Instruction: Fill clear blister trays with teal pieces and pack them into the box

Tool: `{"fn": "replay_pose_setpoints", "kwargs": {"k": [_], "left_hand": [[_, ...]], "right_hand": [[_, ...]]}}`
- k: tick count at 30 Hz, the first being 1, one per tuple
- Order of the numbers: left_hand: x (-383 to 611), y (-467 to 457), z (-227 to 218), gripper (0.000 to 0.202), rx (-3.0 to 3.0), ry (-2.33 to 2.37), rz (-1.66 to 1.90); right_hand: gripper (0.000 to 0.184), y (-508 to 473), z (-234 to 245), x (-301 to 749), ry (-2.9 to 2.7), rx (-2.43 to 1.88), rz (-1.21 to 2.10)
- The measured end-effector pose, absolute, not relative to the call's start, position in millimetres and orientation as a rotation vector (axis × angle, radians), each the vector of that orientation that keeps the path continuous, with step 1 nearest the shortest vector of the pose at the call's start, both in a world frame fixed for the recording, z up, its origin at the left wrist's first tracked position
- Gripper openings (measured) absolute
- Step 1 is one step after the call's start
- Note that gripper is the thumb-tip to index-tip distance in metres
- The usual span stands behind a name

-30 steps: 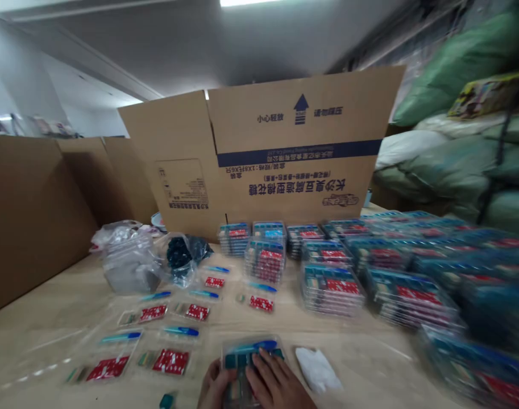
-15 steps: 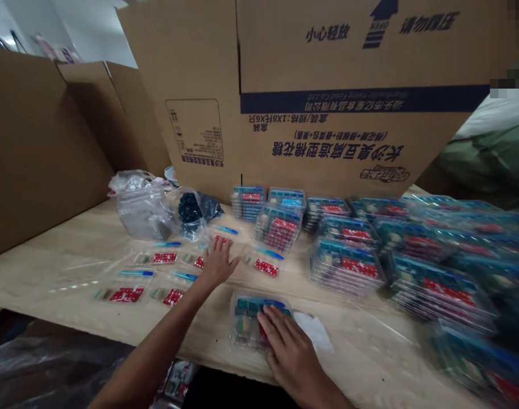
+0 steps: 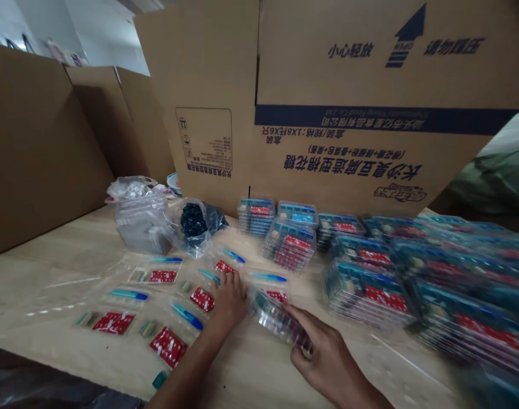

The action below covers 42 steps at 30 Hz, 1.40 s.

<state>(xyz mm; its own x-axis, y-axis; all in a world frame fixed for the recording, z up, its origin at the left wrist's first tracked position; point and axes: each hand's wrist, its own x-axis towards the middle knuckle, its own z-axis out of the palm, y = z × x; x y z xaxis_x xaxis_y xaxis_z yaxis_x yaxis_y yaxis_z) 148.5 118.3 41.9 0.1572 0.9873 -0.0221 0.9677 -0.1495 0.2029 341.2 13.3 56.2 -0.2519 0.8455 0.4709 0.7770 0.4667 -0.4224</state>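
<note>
My right hand grips the near end of a stack of clear plastic trays. The stack is tilted on its side above the table and blurred by motion. My left hand is by the far end of that stack, fingers bent and slightly apart over the laid-out trays. Whether it touches the stack I cannot tell. Around it lie clear trays holding a red packet, a blue pen-like stick and a small greenish piece. Part of a tray with a red packet shows behind the stack.
Stacks of filled trays stand along the right side. A large cardboard box rises at the back. Back left are a bag of clear trays and a bag of dark pieces. A small teal piece lies near the front edge.
My right hand has lifted the stack of trays off the table and tipped it towards my left hand. My left hand has drawn nearer. The view has shifted.
</note>
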Motion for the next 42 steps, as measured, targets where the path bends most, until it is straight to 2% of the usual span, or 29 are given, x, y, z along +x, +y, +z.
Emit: {"fn": "replay_pose_setpoints", "kwargs": {"k": [6, 11, 15, 19, 25, 27, 31, 36, 39, 42], "left_hand": [[142.7, 116.6, 35.8, 0.050, 2.315, 1.834, 0.229], [144.9, 118.4, 36.3, 0.064, 2.319, 1.913, 0.136], [142.0, 120.8, 42.5, 0.067, 2.224, 1.875, 0.088], [138.4, 122.0, 42.9, 0.067, 2.165, 1.846, 0.138], [138.1, 121.1, 39.3, 0.068, 2.153, 1.804, 0.103], [137.3, 121.1, 40.9, 0.071, 2.126, 1.791, 0.081], [133.7, 122.8, 46.2, 0.071, 2.122, 1.754, 0.021], [133.0, 124.6, 46.9, 0.063, 2.242, 1.834, 0.026], [137.7, 119.4, 49.7, 0.061, 2.332, 1.834, 0.078], [143.0, 105.9, 57.5, 0.049, 2.502, 1.743, 0.164]], "right_hand": [[0.064, 86.9, 83.9, 298.5, -2.203, -1.325, 0.115], [0.057, 168.0, 92.5, 254.2, -2.287, -1.515, -0.001], [0.046, 225.3, 78.2, 230.7, -2.337, -1.758, -0.108], [0.046, 250.5, 51.8, 224.0, -2.368, -1.842, -0.082], [0.067, 257.5, 36.8, 232.3, -2.489, -1.871, 0.078], [0.068, 258.7, 39.0, 235.6, -2.510, -1.882, 0.148], [0.057, 249.9, 51.0, 242.2, -2.484, -1.842, 0.210], [0.045, 196.3, 68.2, 266.5, -2.400, -1.449, 0.103], [0.034, 148.8, 66.8, 289.9, -2.379, -1.313, 0.069], [0.028, 110.3, 56.4, 313.4, -2.320, -1.287, 0.043]]}}
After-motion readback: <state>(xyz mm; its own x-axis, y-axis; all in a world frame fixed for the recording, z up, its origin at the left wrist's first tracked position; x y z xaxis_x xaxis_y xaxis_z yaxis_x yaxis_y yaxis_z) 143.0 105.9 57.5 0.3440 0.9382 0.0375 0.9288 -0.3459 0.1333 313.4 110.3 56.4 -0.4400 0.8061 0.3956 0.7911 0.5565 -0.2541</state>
